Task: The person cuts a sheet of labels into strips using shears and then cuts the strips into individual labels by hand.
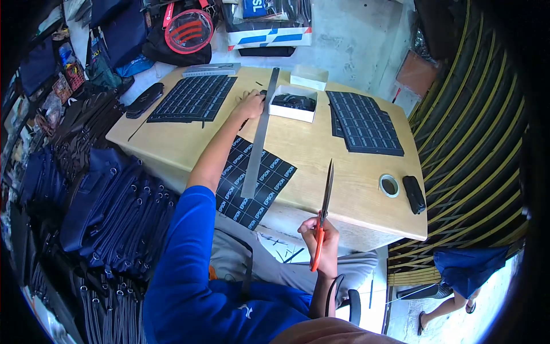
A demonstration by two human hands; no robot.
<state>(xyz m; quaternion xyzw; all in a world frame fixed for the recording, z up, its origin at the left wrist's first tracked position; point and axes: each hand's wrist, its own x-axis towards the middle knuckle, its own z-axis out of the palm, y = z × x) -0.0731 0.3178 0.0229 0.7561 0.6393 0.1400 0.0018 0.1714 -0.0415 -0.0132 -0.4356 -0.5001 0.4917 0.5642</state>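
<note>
Scissors [325,218] with orange handles are gripped in my right hand [323,246], blades upward and looking closed, in front of the table's near edge. Across the table, my left hand [250,105] has its fingers curled beside the far part of a long metal ruler [260,140]. Small dark bits show by those fingers, but what they hold is hidden. Under the ruler's near end lies a black sheet [279,172] printed with EPSON labels, overhanging the table edge. Right of the ruler, a white box [292,114] contains small black pieces.
Stacks of printed black sheets lie left [192,98] and right [366,123] on the table [321,149]. A tape roll [389,186] and black case [413,195] sit near the right edge. Dark blue bags [109,212] pile up at left. Another person [458,292] is at lower right.
</note>
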